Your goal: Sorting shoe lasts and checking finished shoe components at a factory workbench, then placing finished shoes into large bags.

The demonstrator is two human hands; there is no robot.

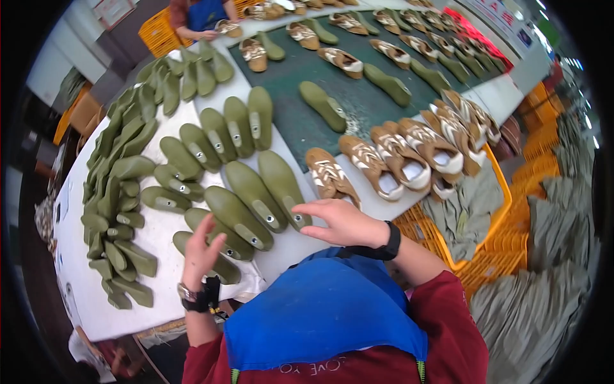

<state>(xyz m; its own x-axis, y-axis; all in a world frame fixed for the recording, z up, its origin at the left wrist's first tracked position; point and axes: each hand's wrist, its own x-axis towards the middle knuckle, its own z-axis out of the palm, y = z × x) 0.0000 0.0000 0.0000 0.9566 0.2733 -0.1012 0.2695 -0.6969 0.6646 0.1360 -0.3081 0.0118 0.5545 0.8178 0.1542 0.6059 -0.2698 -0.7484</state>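
Note:
Green shoe lasts lie in rows in front of me on the white tabletop. My left hand [203, 253] is over the near left ones, thumb and fingers apart, holding nothing. Under it is a shoe last [224, 269], partly hidden. My right hand [342, 221] reaches in with fingers stretched out, close to the heel of a long shoe last [278, 182]; whether the fingertips touch it I cannot tell. Just beyond that hand sits a brown and white shoe [329, 173], first in a row of similar laced shoes [409, 150].
A big pile of lasts [118, 185] covers the table's left side. Shoes and lasts alternate along a dark green conveyor belt [281, 89]. At right stands an orange crate [492, 230] with grey cloth. Across the table, a person in a blue apron [206, 14] handles a shoe.

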